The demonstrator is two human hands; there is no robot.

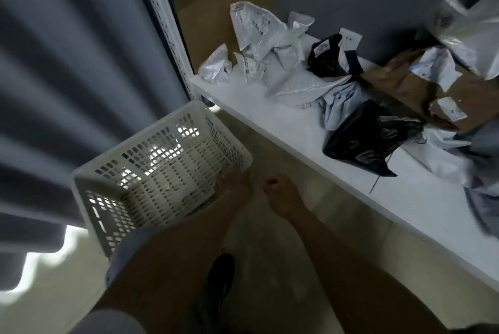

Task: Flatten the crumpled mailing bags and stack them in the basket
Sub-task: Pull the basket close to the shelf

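**While bags lie crumpled on the shelf, one hand grips the basket**

Where the white shelf runs off to the right, the mailing bags sit in a loose heap: wrinkled white plastic with printed labels, glossy black ones and creased brown paper. Below the shelf's near corner the basket hangs tilted. It is pale plastic with walls pierced by rows of slots, and looks empty. The left hand reaches forward on a straight arm and curls over the basket's right rim, holding it. Just beside it the right hand is extended too, fingers curled inward around nothing visible. Grey pleated curtain hangs at left beside a perforated white post, with cardboard behind.
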